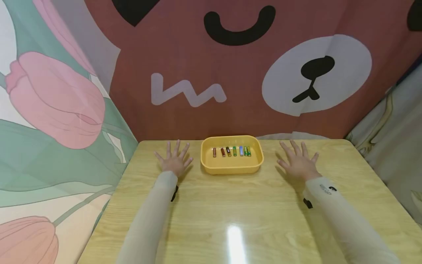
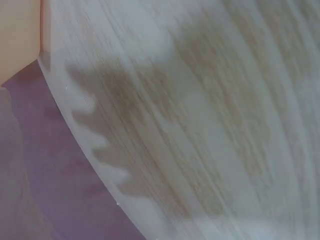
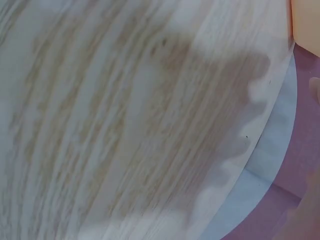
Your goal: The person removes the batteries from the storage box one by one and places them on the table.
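A yellow tray (image 1: 232, 171) stands near the far edge of the table, with several small batteries lying in it. At its left end is a brown battery (image 1: 214, 152); a blue battery (image 1: 241, 151) and green ones (image 1: 234, 151) lie toward the right. To the left of the tray, my left hand (image 1: 174, 162) is spread with straight fingers and holds nothing. My right hand (image 1: 299, 165), also spread and holding nothing, is to the tray's right. Neither hand touches the tray. In the left wrist view, part of the tray (image 2: 19, 35) shows at the upper left corner.
A light wood table (image 1: 211, 205) lies under everything, with a bright reflection toward its front. Behind it hangs a reddish-brown cloth (image 1: 184, 121) with cartoon shapes. Flowered fabric (image 1: 66, 99) hangs on the left, and a pale curtain (image 1: 395, 146) borders the right side.
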`<state>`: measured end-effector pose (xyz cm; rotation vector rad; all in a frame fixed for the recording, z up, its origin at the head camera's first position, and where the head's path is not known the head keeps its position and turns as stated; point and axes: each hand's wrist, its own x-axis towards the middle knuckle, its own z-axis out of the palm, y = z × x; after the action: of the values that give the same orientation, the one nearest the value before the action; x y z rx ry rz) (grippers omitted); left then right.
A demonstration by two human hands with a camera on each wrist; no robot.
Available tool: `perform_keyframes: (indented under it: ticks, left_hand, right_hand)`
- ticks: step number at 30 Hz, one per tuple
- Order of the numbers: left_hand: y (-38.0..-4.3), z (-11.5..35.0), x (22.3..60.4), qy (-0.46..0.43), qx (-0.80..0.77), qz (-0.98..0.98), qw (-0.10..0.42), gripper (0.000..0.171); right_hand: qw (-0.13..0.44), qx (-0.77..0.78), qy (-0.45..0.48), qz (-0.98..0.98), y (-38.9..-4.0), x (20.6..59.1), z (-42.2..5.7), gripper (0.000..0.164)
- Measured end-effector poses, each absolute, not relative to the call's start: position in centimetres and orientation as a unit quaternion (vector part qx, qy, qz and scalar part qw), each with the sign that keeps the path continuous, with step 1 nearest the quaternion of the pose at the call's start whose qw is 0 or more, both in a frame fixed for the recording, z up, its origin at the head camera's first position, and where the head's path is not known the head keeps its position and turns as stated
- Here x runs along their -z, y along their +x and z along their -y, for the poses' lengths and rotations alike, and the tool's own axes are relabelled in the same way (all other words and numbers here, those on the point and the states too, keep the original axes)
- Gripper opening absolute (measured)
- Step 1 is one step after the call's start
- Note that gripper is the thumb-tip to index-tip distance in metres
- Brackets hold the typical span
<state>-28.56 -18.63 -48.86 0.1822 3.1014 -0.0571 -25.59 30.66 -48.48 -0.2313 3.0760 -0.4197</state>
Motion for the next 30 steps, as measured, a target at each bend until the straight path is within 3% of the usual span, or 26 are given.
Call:
perform_keyframes:
  ticks: [16, 30]
  left_hand:
    - [-28.6, 17.2, 46.6, 0.074, 0.022, -0.997, -0.01, 0.07]
    - [-28.6, 15.9, 46.3, 0.112, 0.001, -0.994, -0.006, 0.074]
  right_hand:
    - [-0.009, 0.149, -0.056, -0.987, -25.9, 47.1, -30.8, 0.079]
    - [-0.112, 0.174, -0.116, -0.972, -26.8, 46.2, -28.4, 0.068]
